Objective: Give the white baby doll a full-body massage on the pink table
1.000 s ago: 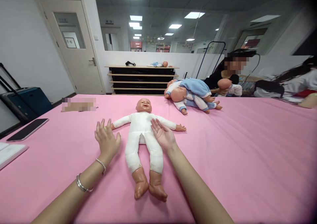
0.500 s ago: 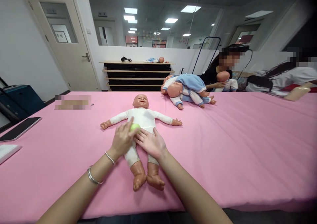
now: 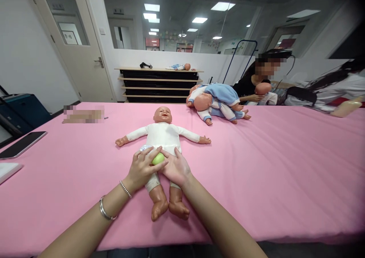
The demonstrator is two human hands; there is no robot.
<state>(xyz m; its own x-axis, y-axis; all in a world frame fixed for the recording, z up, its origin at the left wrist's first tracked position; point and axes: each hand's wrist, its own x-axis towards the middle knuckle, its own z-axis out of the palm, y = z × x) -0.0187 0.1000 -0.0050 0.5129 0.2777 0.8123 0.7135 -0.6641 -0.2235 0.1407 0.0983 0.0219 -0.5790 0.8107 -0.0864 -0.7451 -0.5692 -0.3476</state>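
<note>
A baby doll (image 3: 163, 134) in a white suit lies on its back on the pink table cover (image 3: 256, 182), arms spread and feet toward me. Over its lower belly, my left hand (image 3: 145, 166) has its thumb and fingers around a lime-green ball (image 3: 158, 158). My right hand (image 3: 176, 167) is beside it, palm up with the fingers spread, and its fingertips reach the ball and my left fingers. A round white label shows on the suit just beyond my left fingers.
Dolls in blue and white clothes (image 3: 216, 100) are piled at the table's far edge. A person (image 3: 251, 83) beyond holds another doll. A dark tablet (image 3: 24, 144) and a white object (image 3: 8, 171) lie at the left. Shelves (image 3: 159, 83) stand behind.
My left hand has come down toward me with the green ball, to my right fingers. The label on the suit has come into view. The view has shifted slightly.
</note>
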